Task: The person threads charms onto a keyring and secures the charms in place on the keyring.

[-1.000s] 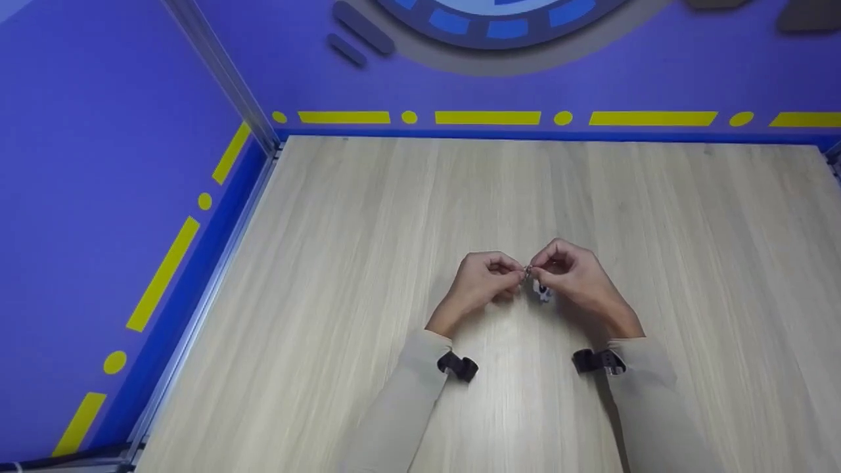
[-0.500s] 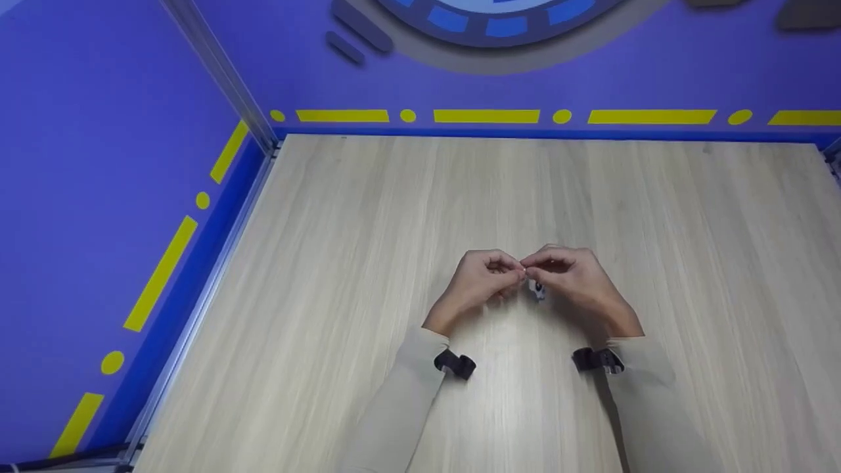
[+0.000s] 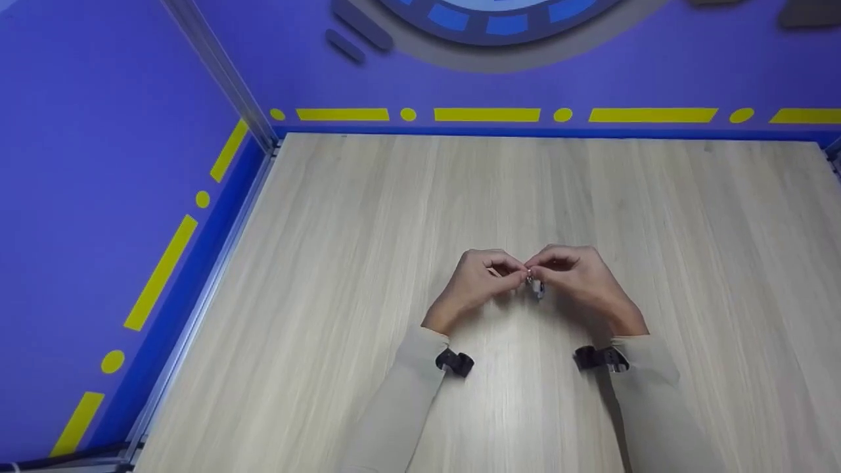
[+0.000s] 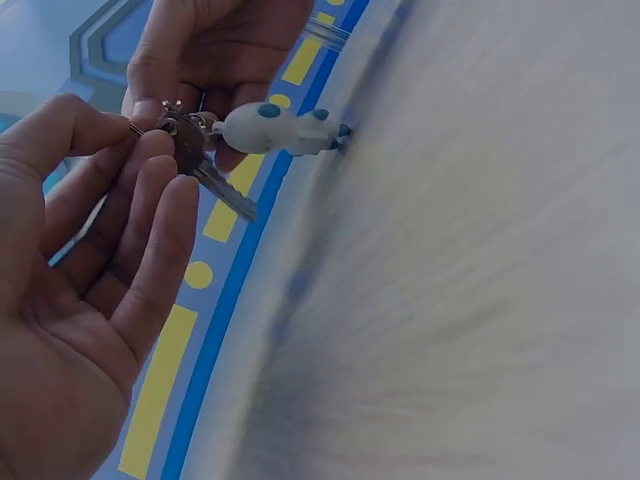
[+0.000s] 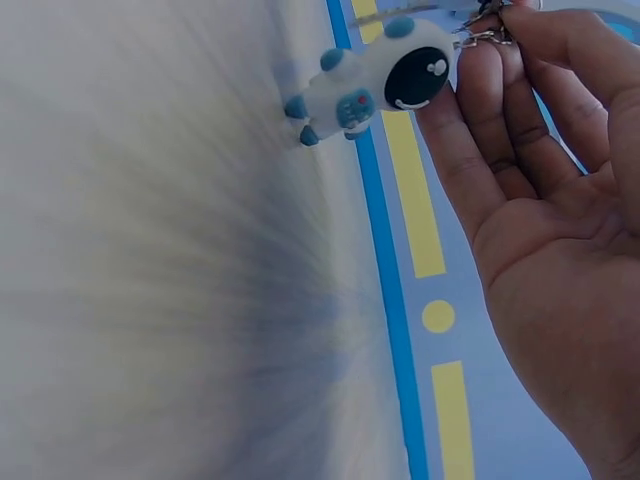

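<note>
In the left wrist view, the left hand (image 4: 90,250) pinches a thin metal ring between thumb and forefinger, and a metal key (image 4: 226,190) hangs beside it. A small white and teal astronaut figure (image 5: 340,92) dangles from a short chain (image 5: 482,38) at the right hand's (image 5: 560,190) fingertips. The right thumb and forefinger grip the ring's other side. From the head view, the left hand (image 3: 483,279) and right hand (image 3: 581,279) meet fingertip to fingertip above the table, the figure (image 3: 539,289) hanging just below them. Fingertips partly hide the ring.
A light wood-grain table (image 3: 368,230) lies under both hands. Blue panels (image 3: 98,164) with yellow marks stand along its left and back sides, with a metal post (image 3: 223,72) at their corner. Black straps (image 3: 454,362) are on both wrists.
The right fingers have shifted their pinch at the ring and now sit lower than a second ago. The hanging figure has turned. The left hand has stayed almost in place.
</note>
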The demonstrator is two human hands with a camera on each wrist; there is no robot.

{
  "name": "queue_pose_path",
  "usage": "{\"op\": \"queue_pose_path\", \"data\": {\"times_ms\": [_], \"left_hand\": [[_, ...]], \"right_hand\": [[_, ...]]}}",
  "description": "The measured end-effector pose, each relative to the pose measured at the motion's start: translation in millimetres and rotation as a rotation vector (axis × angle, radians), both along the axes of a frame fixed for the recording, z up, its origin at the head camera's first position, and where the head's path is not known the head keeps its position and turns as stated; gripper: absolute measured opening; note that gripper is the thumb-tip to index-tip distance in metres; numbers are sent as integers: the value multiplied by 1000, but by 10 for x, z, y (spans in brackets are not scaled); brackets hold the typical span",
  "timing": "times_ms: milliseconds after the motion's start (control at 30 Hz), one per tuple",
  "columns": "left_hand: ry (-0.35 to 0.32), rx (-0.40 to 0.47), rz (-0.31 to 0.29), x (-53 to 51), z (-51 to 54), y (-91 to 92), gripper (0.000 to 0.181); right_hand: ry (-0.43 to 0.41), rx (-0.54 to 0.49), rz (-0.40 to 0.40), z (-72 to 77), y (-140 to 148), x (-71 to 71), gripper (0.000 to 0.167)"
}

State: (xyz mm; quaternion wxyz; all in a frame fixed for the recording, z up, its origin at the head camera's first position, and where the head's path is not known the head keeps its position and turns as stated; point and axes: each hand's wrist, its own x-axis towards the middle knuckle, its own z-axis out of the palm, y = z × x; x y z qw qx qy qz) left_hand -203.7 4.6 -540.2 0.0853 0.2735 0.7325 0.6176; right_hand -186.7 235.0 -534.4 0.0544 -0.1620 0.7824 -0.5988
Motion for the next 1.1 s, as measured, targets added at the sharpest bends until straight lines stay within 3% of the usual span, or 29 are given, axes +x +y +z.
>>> {"op": "queue_pose_path", "data": {"times_ms": [200, 367, 667, 933, 1100], "left_hand": [[154, -27, 2, -1, -7, 8, 8], [297, -25, 5, 4, -16, 31, 9], [514, -148, 92, 30, 1, 48, 9], [609, -171, 176, 33, -1, 68, 9], [642, -132, 233, 41, -3, 86, 8]], "right_hand": [[-48, 5, -1, 21, -1, 7, 7], [-37, 9, -3, 35, 1, 14, 7], [12, 37, 3, 46, -13, 13, 9], [6, -4, -44, 71, -45, 16, 7], [5, -89, -63, 88, -63, 14, 7]]}}
